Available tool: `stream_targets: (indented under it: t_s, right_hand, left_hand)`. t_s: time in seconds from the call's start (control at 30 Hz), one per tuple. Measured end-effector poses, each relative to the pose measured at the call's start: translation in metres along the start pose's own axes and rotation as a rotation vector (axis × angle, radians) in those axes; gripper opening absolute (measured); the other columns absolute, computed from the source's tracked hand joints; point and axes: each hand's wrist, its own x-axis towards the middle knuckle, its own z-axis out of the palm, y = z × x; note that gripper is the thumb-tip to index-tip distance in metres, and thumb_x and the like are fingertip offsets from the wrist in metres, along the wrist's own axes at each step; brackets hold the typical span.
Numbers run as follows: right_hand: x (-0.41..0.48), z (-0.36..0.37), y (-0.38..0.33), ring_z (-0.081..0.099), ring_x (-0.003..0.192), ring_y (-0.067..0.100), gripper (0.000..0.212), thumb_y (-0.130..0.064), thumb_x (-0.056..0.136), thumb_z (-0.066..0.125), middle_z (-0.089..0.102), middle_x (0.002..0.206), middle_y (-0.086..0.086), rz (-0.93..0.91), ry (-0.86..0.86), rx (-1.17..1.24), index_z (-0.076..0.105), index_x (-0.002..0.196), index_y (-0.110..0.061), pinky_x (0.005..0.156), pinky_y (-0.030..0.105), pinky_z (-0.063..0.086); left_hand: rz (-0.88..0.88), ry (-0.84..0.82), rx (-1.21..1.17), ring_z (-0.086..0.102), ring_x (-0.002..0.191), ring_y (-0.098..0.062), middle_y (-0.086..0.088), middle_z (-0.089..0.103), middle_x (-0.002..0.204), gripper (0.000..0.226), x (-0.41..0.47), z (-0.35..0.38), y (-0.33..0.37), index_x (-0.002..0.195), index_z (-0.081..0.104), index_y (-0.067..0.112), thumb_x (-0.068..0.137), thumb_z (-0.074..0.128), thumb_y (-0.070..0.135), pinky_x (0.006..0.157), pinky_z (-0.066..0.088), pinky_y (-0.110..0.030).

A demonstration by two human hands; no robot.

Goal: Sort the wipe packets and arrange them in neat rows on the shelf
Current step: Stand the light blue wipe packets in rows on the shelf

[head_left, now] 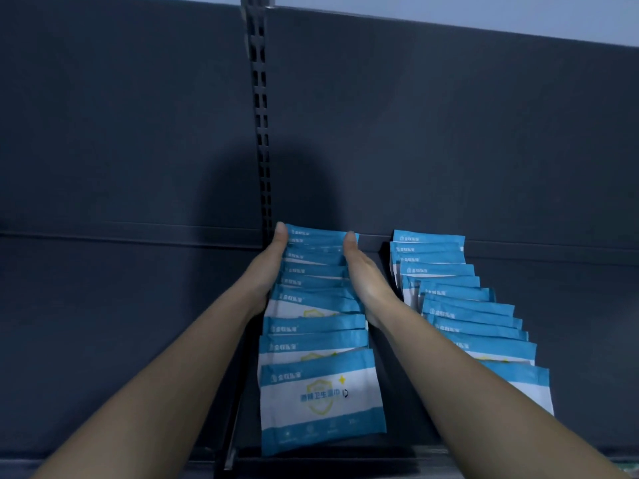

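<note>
Packets of wipes stand in two overlapping rows on a dark shelf, one row just right of the slotted upright, the second row farther right of it and apart from the first. The left hand and right hand lie flat against either side of the row by the upright, fingers straight and together, pressing inward on its rear half and gripping nothing. Too hard a squeeze would likely buckle the soft packets and lift them out of line. The front packet, outside the hands' reach and slightly askew, may stay crooked or slip toward the shelf's front edge. The right forearm passes close to the fanned second row and could knock it.
</note>
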Motion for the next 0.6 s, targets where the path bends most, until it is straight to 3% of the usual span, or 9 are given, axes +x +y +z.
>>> stream_targets:
  t_s: [0.1,0.2,0.23,0.33,0.43,0.47,0.53,0.6]
  right_hand:
    - [0.009,0.0,0.004,0.038,0.138,0.014,0.121,-0.103,0.048,0.026,0.04,0.15,-0.011,-0.012,0.006,0.023,0.035,0.147,-0.034,0.116,0.045,0.027]
    - [0.015,0.0,0.006,0.036,0.139,0.012,0.122,-0.104,0.043,0.028,0.038,0.151,-0.013,-0.004,-0.043,0.009,0.033,0.146,-0.039,0.117,0.045,0.026]
    - [0.013,-0.001,0.004,0.037,0.138,0.013,0.12,-0.104,0.046,0.029,0.039,0.151,-0.012,0.003,-0.049,0.004,0.034,0.146,-0.038,0.117,0.045,0.026]
    - [0.0,-0.005,-0.003,0.032,0.141,0.014,0.089,-0.085,0.079,0.023,0.033,0.154,-0.008,-0.032,-0.006,-0.034,0.028,0.15,-0.032,0.118,0.042,0.023]
    - [-0.004,-0.014,0.004,0.028,0.142,0.012,0.066,-0.064,0.096,0.022,0.031,0.154,-0.009,-0.096,0.018,-0.078,0.027,0.151,-0.027,0.114,0.028,0.018]
    - [-0.007,-0.015,0.008,0.028,0.142,0.012,0.061,-0.058,0.099,0.024,0.033,0.153,-0.009,-0.124,0.028,-0.098,0.029,0.15,-0.025,0.111,0.024,0.018]
    - [-0.014,-0.013,0.016,0.028,0.142,0.011,0.061,-0.057,0.098,0.027,0.033,0.153,-0.01,-0.164,0.063,-0.147,0.033,0.149,-0.025,0.116,0.027,0.017]
    - [-0.018,-0.013,0.023,0.026,0.143,0.011,0.07,-0.066,0.091,0.03,0.032,0.154,-0.009,-0.17,0.066,-0.168,0.036,0.148,-0.025,0.12,0.038,0.019]
  left_hand:
    - [-0.01,-0.032,-0.018,0.071,0.085,-0.014,-0.001,0.074,0.096,0.058,0.005,-0.004,-0.002,0.103,0.066,0.025,0.088,0.034,0.07,0.071,0.055,-0.03]
    - [-0.019,-0.078,0.007,0.072,0.081,-0.013,0.002,0.075,0.087,0.061,0.001,-0.002,-0.004,0.107,0.066,0.021,0.087,0.036,0.07,0.066,0.057,-0.027]
    - [-0.02,-0.089,0.021,0.072,0.083,-0.014,0.001,0.075,0.09,0.062,0.0,-0.002,-0.003,0.108,0.066,0.021,0.086,0.036,0.071,0.068,0.056,-0.028]
    - [0.003,-0.057,0.059,0.067,0.102,-0.016,-0.002,0.068,0.116,0.074,-0.006,-0.007,0.001,0.128,0.057,0.019,0.084,0.034,0.075,0.084,0.054,-0.033]
    - [0.061,-0.077,0.185,0.052,0.125,-0.012,0.004,0.049,0.143,0.092,-0.021,-0.012,-0.002,0.144,0.039,0.028,0.073,0.039,0.086,0.109,0.039,-0.04]
    - [0.116,-0.087,0.244,0.043,0.132,-0.01,0.009,0.039,0.15,0.087,-0.026,-0.011,-0.006,0.143,0.038,0.033,0.074,0.04,0.085,0.115,0.03,-0.039]
    - [0.246,-0.086,0.361,0.014,0.142,0.0,0.022,0.01,0.151,0.065,-0.041,-0.01,-0.011,0.145,0.032,0.037,0.088,0.039,0.067,0.116,0.009,-0.025]
    - [0.32,-0.13,0.566,0.003,0.136,0.011,0.026,0.005,0.148,0.064,-0.05,-0.013,-0.016,0.148,0.025,0.033,0.091,0.046,0.051,0.107,0.006,-0.012]
